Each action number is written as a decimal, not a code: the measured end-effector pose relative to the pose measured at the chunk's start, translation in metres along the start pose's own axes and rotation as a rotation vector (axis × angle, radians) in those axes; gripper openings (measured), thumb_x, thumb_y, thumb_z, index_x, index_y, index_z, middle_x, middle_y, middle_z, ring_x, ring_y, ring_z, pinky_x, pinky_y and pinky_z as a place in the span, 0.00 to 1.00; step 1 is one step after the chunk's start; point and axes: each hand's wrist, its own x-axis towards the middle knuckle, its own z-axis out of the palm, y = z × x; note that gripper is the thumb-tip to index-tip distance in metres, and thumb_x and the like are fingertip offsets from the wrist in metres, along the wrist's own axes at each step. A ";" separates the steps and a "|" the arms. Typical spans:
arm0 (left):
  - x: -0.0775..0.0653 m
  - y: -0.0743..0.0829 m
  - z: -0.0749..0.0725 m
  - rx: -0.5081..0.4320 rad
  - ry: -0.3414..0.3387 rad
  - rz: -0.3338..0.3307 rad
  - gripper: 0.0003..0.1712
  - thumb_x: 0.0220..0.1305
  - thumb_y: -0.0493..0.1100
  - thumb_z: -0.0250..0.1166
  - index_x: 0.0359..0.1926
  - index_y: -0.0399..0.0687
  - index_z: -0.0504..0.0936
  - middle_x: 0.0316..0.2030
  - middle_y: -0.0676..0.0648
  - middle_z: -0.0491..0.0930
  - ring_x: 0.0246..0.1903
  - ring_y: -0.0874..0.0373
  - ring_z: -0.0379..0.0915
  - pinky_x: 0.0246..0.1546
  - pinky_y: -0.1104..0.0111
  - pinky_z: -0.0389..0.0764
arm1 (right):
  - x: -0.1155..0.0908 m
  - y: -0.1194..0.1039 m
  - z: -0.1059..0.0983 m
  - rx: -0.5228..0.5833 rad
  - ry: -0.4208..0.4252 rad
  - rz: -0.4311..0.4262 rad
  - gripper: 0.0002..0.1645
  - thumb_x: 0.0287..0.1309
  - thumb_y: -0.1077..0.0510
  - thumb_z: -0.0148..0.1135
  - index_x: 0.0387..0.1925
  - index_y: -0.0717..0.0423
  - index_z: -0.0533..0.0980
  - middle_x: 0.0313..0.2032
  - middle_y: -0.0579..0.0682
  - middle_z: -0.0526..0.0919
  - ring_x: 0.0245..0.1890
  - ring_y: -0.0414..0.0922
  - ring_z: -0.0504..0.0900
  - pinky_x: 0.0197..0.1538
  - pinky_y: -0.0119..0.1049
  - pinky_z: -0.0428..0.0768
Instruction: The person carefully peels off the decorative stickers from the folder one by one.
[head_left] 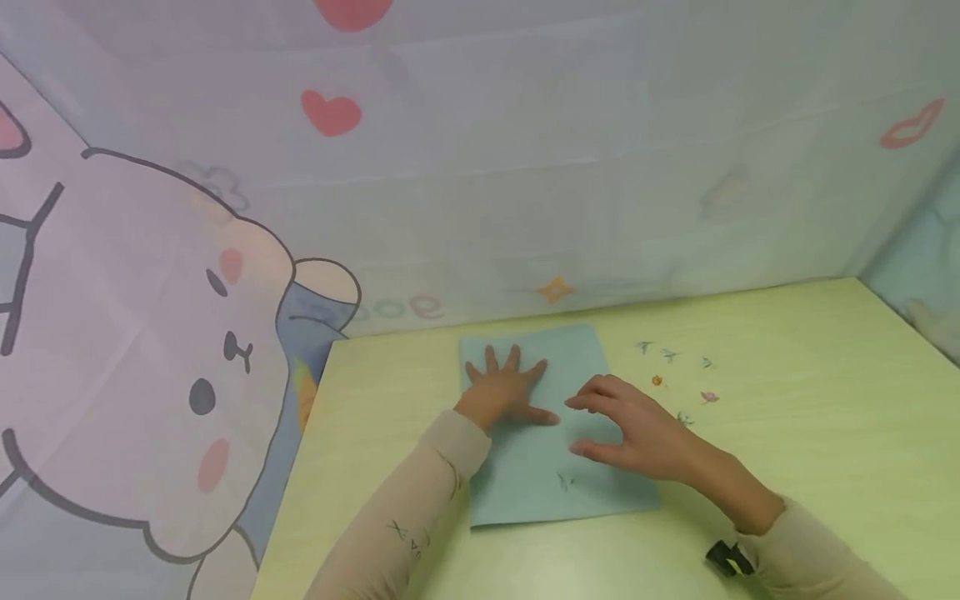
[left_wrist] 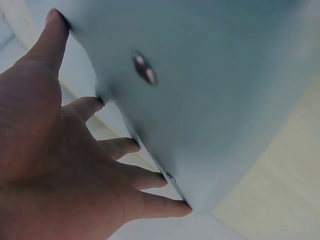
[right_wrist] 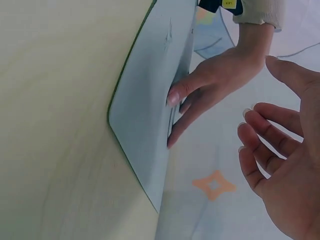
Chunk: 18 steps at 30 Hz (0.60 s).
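Observation:
A pale blue folder or thick sheet (head_left: 525, 492) lies on the yellow table. Spread wide, my left hand (head_left: 501, 393) presses its fingertips onto the upper part; the left wrist view shows the fingers touching the surface. Over the right side hovers my right hand (head_left: 637, 429), fingers loosely bent and thumb apart, with nothing between them. A small sprig-like piece (head_left: 563, 482) lies on the blue surface near its lower edge. Two small shiny oval spots, one of them larger (left_wrist: 144, 68), show on the blue surface in the left wrist view.
Right of the blue piece, several small leafy sprigs (head_left: 669, 355), an orange flower (head_left: 657, 380) and a pink flower (head_left: 709, 397) are scattered on the table (head_left: 810, 400). A printed cloth (head_left: 525, 183) hangs behind it. A black strap device (head_left: 729, 558) sits at the right sleeve.

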 end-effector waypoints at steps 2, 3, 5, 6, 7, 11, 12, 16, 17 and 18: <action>0.000 0.000 0.002 0.006 -0.004 -0.005 0.61 0.59 0.81 0.66 0.85 0.72 0.52 0.85 0.40 0.41 0.81 0.25 0.31 0.72 0.26 0.46 | -0.001 -0.002 0.002 0.009 -0.017 -0.005 0.25 0.63 0.48 0.78 0.57 0.53 0.84 0.50 0.36 0.78 0.49 0.40 0.79 0.50 0.38 0.80; 0.000 0.001 0.003 0.009 -0.003 -0.007 0.61 0.59 0.81 0.66 0.85 0.72 0.52 0.85 0.40 0.41 0.81 0.25 0.31 0.72 0.26 0.46 | -0.002 -0.003 0.002 0.013 -0.028 -0.002 0.25 0.63 0.48 0.77 0.57 0.53 0.84 0.50 0.36 0.78 0.49 0.40 0.79 0.51 0.38 0.80; 0.000 0.001 0.004 0.015 0.000 -0.009 0.60 0.59 0.81 0.65 0.86 0.72 0.51 0.85 0.40 0.40 0.80 0.25 0.31 0.71 0.26 0.46 | -0.002 -0.004 0.004 0.022 -0.062 0.013 0.24 0.64 0.46 0.77 0.57 0.52 0.84 0.50 0.37 0.78 0.49 0.40 0.79 0.51 0.39 0.80; 0.000 0.002 0.004 0.018 0.003 -0.007 0.60 0.59 0.81 0.65 0.86 0.73 0.51 0.85 0.40 0.40 0.80 0.25 0.31 0.71 0.26 0.46 | -0.003 -0.004 0.005 0.029 -0.084 0.025 0.24 0.64 0.46 0.76 0.57 0.52 0.84 0.50 0.38 0.79 0.49 0.41 0.79 0.51 0.39 0.80; 0.000 0.002 0.004 0.018 0.005 -0.005 0.60 0.59 0.81 0.65 0.86 0.72 0.51 0.85 0.40 0.40 0.80 0.25 0.31 0.71 0.25 0.46 | -0.003 -0.005 0.006 0.039 -0.112 0.040 0.24 0.65 0.45 0.76 0.56 0.53 0.85 0.50 0.39 0.79 0.49 0.41 0.80 0.51 0.40 0.81; -0.001 0.003 0.003 0.028 0.007 -0.001 0.60 0.60 0.81 0.65 0.86 0.71 0.51 0.85 0.39 0.41 0.80 0.25 0.31 0.71 0.25 0.46 | -0.005 -0.006 0.012 0.069 -0.246 0.094 0.25 0.66 0.42 0.74 0.55 0.54 0.85 0.52 0.41 0.79 0.49 0.43 0.80 0.53 0.41 0.82; -0.001 0.003 0.003 0.030 0.004 -0.002 0.60 0.60 0.80 0.65 0.86 0.71 0.51 0.85 0.39 0.40 0.80 0.25 0.31 0.71 0.25 0.46 | -0.005 -0.006 0.014 0.072 -0.277 0.099 0.25 0.66 0.42 0.74 0.55 0.55 0.85 0.52 0.42 0.79 0.49 0.43 0.81 0.53 0.41 0.82; -0.001 0.003 0.002 0.039 0.001 -0.008 0.60 0.61 0.80 0.65 0.86 0.70 0.50 0.85 0.38 0.41 0.80 0.25 0.31 0.71 0.25 0.46 | -0.007 -0.005 0.022 0.061 -0.353 0.100 0.24 0.65 0.44 0.75 0.54 0.54 0.85 0.51 0.40 0.78 0.47 0.39 0.79 0.53 0.41 0.81; -0.001 0.003 0.002 0.039 0.001 -0.007 0.60 0.61 0.80 0.65 0.86 0.70 0.50 0.85 0.38 0.41 0.80 0.25 0.31 0.71 0.25 0.46 | -0.008 -0.005 0.024 0.057 -0.363 0.098 0.23 0.64 0.44 0.76 0.54 0.53 0.85 0.50 0.40 0.78 0.47 0.38 0.78 0.53 0.40 0.81; -0.001 0.003 0.002 0.039 0.002 -0.006 0.60 0.61 0.80 0.65 0.86 0.70 0.50 0.85 0.38 0.41 0.80 0.25 0.31 0.71 0.25 0.46 | -0.008 -0.005 0.026 0.052 -0.371 0.097 0.22 0.64 0.45 0.76 0.53 0.53 0.85 0.50 0.40 0.78 0.47 0.38 0.77 0.53 0.40 0.81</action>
